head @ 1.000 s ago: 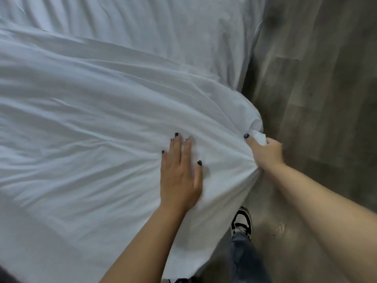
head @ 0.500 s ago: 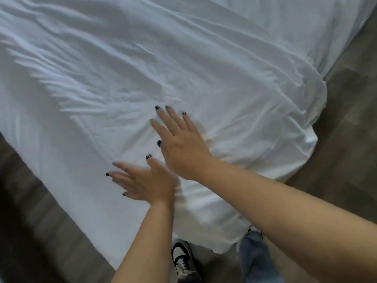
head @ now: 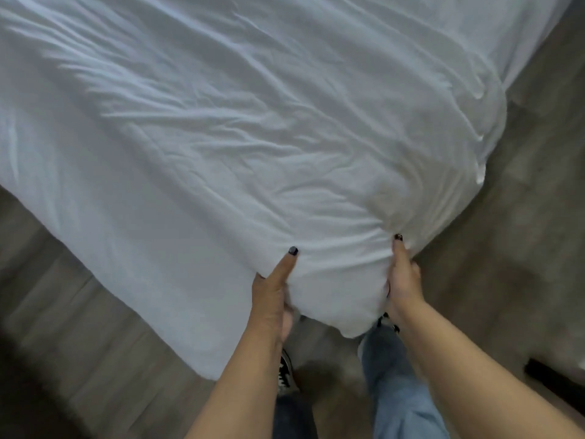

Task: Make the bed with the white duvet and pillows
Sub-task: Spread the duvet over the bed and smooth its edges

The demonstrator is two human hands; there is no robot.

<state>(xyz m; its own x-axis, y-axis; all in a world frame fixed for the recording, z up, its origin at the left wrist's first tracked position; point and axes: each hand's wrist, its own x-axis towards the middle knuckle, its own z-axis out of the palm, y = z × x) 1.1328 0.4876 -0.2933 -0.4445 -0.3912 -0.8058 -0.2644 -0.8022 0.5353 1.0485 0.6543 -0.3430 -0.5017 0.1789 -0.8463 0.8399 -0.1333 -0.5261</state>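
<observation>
The white duvet [head: 240,128] covers the bed and fills most of the view, wrinkled, with its near corner hanging over the bed's edge toward me. My left hand [head: 272,299] grips that corner from the left, thumb on top of the fabric and fingers curled under it. My right hand [head: 403,280] grips the same corner from the right, thumb pressed into the cloth. The bunched corner bulges between both hands. No pillows are in view.
Grey wooden floor [head: 522,248] runs along the bed's right side and lower left. My legs in blue jeans [head: 399,375] and a black-and-white shoe [head: 286,372] stand just below the corner. A dark object [head: 550,373] lies on the floor at right.
Half a second ago both hands lay flat and open on top of the duvet. They have since dropped to the near corner and taken hold of it, one on each side.
</observation>
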